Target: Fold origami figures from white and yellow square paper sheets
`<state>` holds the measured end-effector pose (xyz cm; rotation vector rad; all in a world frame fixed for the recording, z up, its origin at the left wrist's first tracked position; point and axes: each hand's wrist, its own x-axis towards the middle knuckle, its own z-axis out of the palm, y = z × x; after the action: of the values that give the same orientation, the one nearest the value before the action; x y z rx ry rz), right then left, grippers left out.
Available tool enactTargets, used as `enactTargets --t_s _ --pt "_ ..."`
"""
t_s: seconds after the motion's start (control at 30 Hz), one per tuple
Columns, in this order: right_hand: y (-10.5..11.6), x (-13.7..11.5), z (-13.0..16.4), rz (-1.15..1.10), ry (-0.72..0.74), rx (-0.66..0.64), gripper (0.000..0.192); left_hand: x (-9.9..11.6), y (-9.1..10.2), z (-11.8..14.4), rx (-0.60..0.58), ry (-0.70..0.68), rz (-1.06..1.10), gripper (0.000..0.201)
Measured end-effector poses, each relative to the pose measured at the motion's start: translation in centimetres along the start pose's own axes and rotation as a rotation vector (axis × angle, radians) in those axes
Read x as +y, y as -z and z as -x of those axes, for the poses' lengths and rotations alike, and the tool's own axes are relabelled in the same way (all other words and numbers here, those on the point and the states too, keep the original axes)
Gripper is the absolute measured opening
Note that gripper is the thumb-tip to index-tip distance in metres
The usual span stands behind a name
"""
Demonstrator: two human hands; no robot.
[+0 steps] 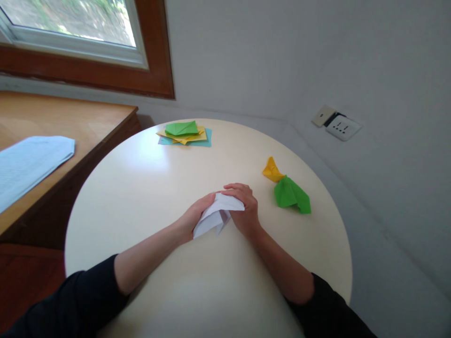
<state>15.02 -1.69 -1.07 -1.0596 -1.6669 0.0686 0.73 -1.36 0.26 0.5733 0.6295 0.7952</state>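
Head view, looking down: at the middle of a round cream desk (141,188), both hands close on one white folded paper (216,213). The left hand (195,217) grips its left side, fingers curled under; the right hand (244,206) arches over the top edge, pinching it. Two finished folds lie just right of the hands, touching: one yellow (272,170), one green (291,195). One stack of coloured sheets (185,133) sits at the far edge.
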Motion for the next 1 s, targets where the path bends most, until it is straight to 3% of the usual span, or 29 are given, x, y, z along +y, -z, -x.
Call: enactTargets --t_s 0.2,0.33,0.47,0.6,0.77,1.0 --pt "-0.10 -0.15 0.08 -0.070 -0.037 -0.059 0.007 -0.21 0.15 -0.13 0.029 -0.033 -0.045 0.029" --pt "-0.25 -0.17 0.03 -0.092 -0.118 -0.024 0.004 0.12 -0.03 0.25 -0.036 0.107 0.091 0.034" --pt "-0.37 -0.20 0.21 -0.102 -0.310 0.024 0.005 0.15 -0.17 0.65 -0.118 0.192 0.143 0.044" --pt "-0.38 -0.19 0.59 -0.115 -0.501 0.022 0.015 -0.12 -0.10 0.41 -0.124 0.189 -0.008 0.043" --pt "-0.14 -0.23 0.43 -0.161 -0.337 0.011 0.016 -0.21 0.14 -0.13 -0.125 0.040 -0.142 0.031" --pt "0.24 -0.03 -0.02 -0.237 -0.225 -0.037 0.012 0.27 0.69 -0.32 -0.132 0.050 -0.268 0.034"
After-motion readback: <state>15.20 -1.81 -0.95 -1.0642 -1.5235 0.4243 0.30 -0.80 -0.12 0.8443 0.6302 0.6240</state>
